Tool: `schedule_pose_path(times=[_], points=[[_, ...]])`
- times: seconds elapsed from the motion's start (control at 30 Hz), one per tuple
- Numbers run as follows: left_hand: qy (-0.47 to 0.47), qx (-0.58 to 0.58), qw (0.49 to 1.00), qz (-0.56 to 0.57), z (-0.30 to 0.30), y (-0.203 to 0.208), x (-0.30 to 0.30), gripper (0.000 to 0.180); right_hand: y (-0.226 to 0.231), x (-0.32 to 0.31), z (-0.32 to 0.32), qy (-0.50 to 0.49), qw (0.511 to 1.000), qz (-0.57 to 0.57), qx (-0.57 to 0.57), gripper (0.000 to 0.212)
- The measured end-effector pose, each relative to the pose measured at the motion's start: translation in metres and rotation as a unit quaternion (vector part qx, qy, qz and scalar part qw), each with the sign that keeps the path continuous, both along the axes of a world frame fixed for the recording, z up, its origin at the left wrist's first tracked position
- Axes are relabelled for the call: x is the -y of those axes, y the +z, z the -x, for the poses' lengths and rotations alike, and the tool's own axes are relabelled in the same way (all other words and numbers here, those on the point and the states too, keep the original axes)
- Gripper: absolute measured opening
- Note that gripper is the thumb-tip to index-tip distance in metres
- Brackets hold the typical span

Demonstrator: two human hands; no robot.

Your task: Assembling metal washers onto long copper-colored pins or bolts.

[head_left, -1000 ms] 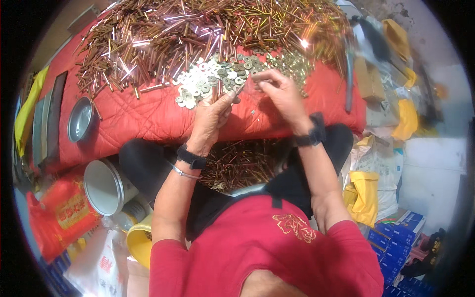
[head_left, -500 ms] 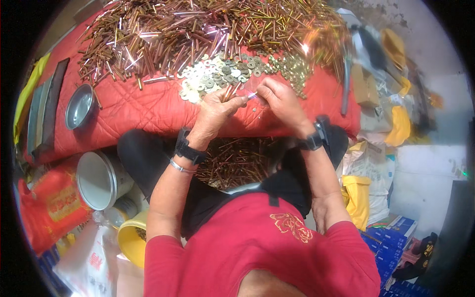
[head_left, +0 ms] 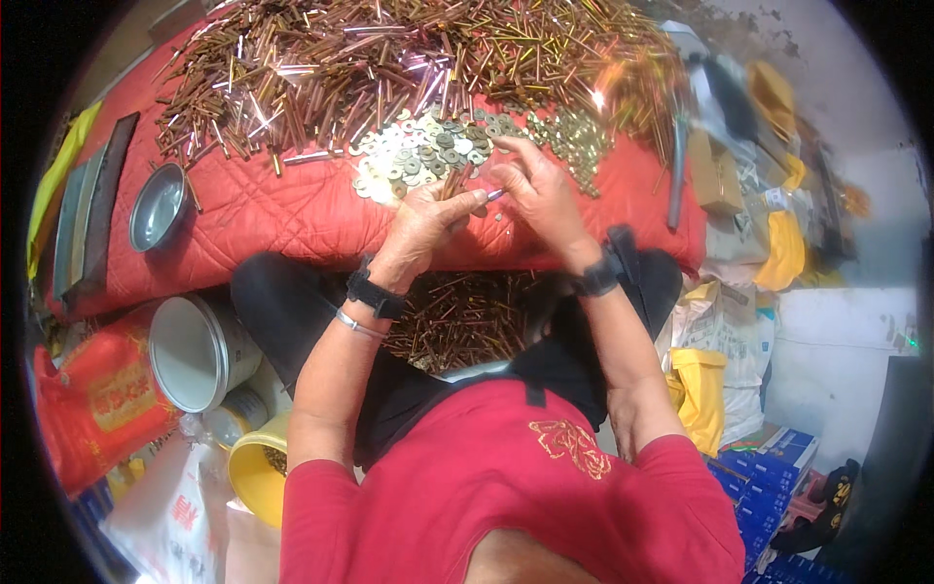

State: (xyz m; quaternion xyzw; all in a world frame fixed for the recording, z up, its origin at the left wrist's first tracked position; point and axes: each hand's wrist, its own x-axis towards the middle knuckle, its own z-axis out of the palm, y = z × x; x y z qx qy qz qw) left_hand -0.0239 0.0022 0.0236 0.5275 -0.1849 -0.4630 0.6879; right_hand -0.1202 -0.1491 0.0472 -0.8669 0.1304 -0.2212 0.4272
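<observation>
Since 0.5 s ago, I see the index finger of the right hand [head_left: 546, 198] has lifted toward the washers [head_left: 425, 154], its grip opened. The left hand [head_left: 420, 220] clasps metal rods [head_left: 454, 182]; 1 purplish rod [head_left: 495, 195] points rightward, nearly crosswise, near the right thumb.

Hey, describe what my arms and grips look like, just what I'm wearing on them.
Short, plain red sleeves leave both forearms uncovered. Each wrist has a chunky black strap; behind the left one sits a thin, silvery bangle. Your left grip and right grip are gloveless. I see no cables.
</observation>
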Motion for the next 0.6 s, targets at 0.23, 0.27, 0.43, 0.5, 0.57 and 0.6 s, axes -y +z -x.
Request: schedule_pose_path(times=[0.23,0.27,0.43,0.5,0.57,0.6], points=[[0.028,-0.002,1.0,0.007,0.001,-0.006,0.005,0.02,0.006,-0.001,0.005,0.008,0.999,0.04,-0.012,0.034],[0.028,-0.005,1.0,0.011,0.003,-0.007,0.005,0.02,0.005,0.0,0.005,0.0,0.999,0.055,0.001,0.034],[0.008,-0.011,1.0,0.024,0.0,-0.006,0.003,0.018,0.001,-0.005,0.002,0.042,0.989,0.087,0.109,0.036],[0.007,-0.015,1.0,0.024,0.002,-0.003,0.002,0.019,0.002,-0.004,0.004,0.02,0.997,0.057,0.045,0.037],[0.013,-0.036,0.999,0.018,0.004,0.0,0.004,0.019,0.0,-0.004,0.004,0.012,0.998,0.053,0.041,0.038],[0.013,-0.027,0.999,0.011,0.003,0.0,0.004,0.019,-0.001,-0.005,0.003,0.016,0.995,0.065,0.069,0.038]])
